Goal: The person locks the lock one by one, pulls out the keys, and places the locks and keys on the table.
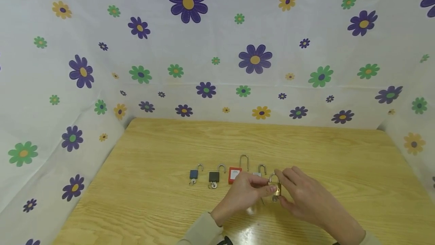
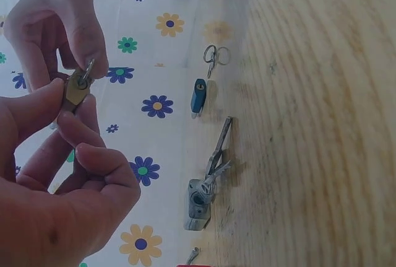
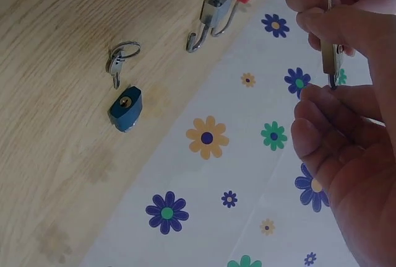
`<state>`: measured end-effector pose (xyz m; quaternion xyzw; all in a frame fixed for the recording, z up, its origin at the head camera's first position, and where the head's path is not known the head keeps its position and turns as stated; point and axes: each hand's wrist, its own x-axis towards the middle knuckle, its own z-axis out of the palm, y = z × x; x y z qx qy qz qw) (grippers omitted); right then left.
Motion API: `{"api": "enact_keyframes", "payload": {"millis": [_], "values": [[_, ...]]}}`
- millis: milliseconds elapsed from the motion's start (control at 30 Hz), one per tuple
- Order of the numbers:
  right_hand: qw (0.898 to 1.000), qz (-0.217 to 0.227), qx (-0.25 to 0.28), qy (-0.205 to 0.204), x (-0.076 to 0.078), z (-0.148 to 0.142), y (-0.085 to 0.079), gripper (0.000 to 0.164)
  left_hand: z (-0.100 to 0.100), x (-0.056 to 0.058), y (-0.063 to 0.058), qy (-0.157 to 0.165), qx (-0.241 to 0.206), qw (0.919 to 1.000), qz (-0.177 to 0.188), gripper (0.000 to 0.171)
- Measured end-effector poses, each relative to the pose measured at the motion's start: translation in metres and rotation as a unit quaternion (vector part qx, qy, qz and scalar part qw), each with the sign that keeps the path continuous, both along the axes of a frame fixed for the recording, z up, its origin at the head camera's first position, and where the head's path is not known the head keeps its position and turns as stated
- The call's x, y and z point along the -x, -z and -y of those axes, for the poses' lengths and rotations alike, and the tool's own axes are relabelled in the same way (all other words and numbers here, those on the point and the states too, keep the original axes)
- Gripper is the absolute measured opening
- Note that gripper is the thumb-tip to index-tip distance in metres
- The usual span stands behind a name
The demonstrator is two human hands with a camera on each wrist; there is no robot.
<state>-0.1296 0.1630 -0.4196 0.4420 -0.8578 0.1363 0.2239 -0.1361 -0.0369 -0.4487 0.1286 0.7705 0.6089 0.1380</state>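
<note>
The brass padlock (image 1: 278,189) was held just above the wooden surface (image 1: 163,214), between the two hands. It was probably dense for its size, stiff all over and hardly fragile; its smooth metal might have slipped a little, so the flat faces of the body seemed the surest place to pinch, with the shackle top and the key end suited to pressure. The left hand (image 1: 242,191) pinched the body, its thumb across the front face and its fingers narrow around it. The right hand (image 1: 304,192) gripped it end to end, a fingertip at the shackle and the thumb by the key (image 1: 275,198). The padlock's gold-coloured body shone, and a slim silvery shackle arched from its top; whether it was latched could not be told. On the surface lay a blue padlock (image 1: 193,174), a black padlock (image 1: 214,177), a red padlock (image 1: 232,176) and a partly hidden silver padlock (image 1: 256,174), all with raised shackles, plus a teal padlock (image 3: 125,109) near loose keys (image 3: 116,65)
</note>
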Motion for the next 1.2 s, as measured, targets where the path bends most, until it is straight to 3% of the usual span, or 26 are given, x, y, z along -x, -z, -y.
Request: {"api": "enact_keyframes", "payload": {"millis": [267, 400, 533, 667, 867, 1033, 1200], "values": [[0.998, 0.004, 0.054, 0.041, -0.004, -0.002, 0.006, 0.053, -0.001, 0.002, -0.001, -0.023, -0.016, 0.9995, 0.013, 0.026], [0.994, 0.018, 0.093, 0.059, -0.007, -0.001, 0.01, 0.038, -0.001, 0.002, -0.003, -0.029, -0.02, 0.9993, 0.012, 0.022], [0.986, 0.061, 0.146, 0.06, -0.01, 0.002, 0.017, 0.016, -0.001, 0.003, -0.004, -0.04, -0.021, 0.9989, 0.009, 0.022], [0.971, 0.12, 0.195, 0.062, -0.014, 0.005, 0.022, 0.015, -0.001, 0.003, -0.003, -0.044, -0.02, 0.9988, 0.001, 0.025], [0.951, 0.196, 0.219, 0.092, -0.02, 0.008, 0.022, 0.018, -0.001, 0.003, -0.003, -0.043, -0.047, 0.998, -0.006, 0.028], [0.924, 0.276, 0.236, 0.122, -0.025, 0.012, 0.021, 0.011, -0.002, 0.002, -0.006, -0.047, -0.05, 0.9976, 0.002, 0.03], [0.896, 0.325, 0.259, 0.156, -0.027, 0.017, 0.022, 0.006, -0.002, 0.002, -0.007, -0.045, -0.05, 0.9977, 0.008, 0.03]]}}
